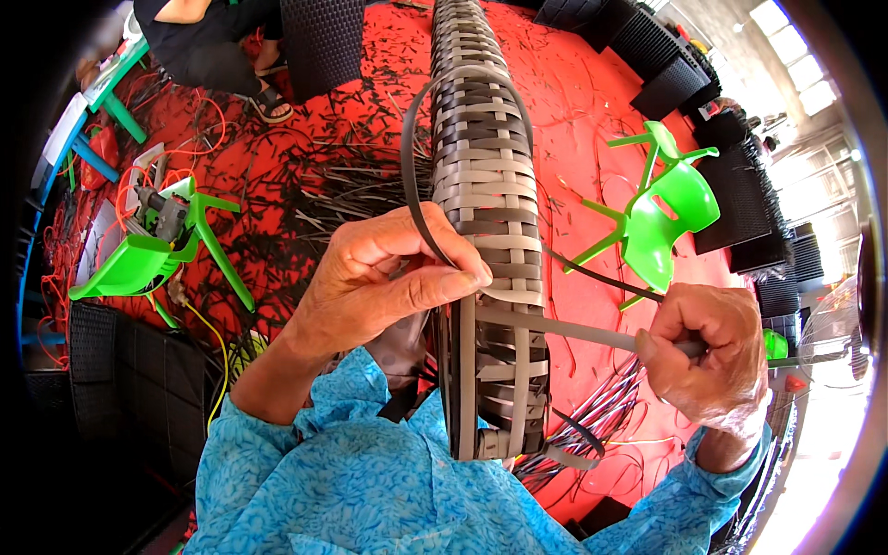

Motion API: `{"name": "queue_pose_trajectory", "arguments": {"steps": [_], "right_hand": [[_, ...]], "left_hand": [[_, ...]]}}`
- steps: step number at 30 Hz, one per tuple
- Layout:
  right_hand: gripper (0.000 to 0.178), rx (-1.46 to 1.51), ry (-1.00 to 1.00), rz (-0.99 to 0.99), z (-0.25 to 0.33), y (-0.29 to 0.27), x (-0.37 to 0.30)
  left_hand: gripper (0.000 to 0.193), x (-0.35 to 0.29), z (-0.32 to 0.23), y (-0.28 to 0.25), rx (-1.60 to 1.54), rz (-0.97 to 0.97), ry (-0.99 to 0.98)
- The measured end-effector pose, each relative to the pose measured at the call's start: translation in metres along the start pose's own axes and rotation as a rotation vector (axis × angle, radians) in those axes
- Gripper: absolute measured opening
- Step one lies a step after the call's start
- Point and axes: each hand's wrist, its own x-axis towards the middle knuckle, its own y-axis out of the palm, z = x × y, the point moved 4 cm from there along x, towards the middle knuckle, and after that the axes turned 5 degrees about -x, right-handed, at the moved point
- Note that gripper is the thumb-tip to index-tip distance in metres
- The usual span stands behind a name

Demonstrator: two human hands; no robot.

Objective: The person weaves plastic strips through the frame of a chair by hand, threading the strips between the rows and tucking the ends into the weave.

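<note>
A long woven piece (490, 199) of flat grey and dark strips stands upright in front of me, running from my lap to the far edge. My left hand (393, 268) pinches a dark flat strip (408, 153) against its left edge, thumb and forefinger together. That strip arches in a loop over the weave. On the right, my right hand (708, 356) is closed in a fist round a grey flat strip (564, 326), pulled out straight from the weave. A darker strip length (601, 275) also runs toward this fist. Near my lap the weave is looser, with upright strips showing.
Green plastic chairs stand right (671, 217) and left, the left green chair (139, 264) bearing a tool and orange hose. Strip bundles (601, 416) and dark scraps (361, 190) lie on the red floor (583, 120). Another person's sandalled foot (271, 104) is at upper left. Black woven furniture (740, 176) lines the right.
</note>
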Motion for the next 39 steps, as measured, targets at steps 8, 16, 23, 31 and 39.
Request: {"name": "queue_pose_trajectory", "arguments": {"steps": [8,16,23,31,39], "right_hand": [[0.016,0.377,0.205,0.067,-0.040,0.025,-0.007],[0.011,0.325,0.084,0.095,-0.021,0.050,0.010],[0.020,-0.294,-0.097,-0.186,-0.055,0.018,-0.005],[0.006,-0.591,-0.036,-0.612,-0.118,-0.016,-0.036],[0.007,-0.216,-0.024,-0.650,-0.057,-0.007,-0.007]], "left_hand": [[0.008,-0.007,0.003,0.000,-0.158,-0.153,-0.047],[0.018,-0.029,0.007,-0.024,0.237,-0.059,-0.211],[0.029,-0.117,0.009,-0.289,-0.154,-1.100,-0.140],[0.036,-0.226,0.018,-0.381,1.603,-1.033,-0.139],[0.061,-0.043,0.030,-0.041,0.649,0.314,-0.212]]}}
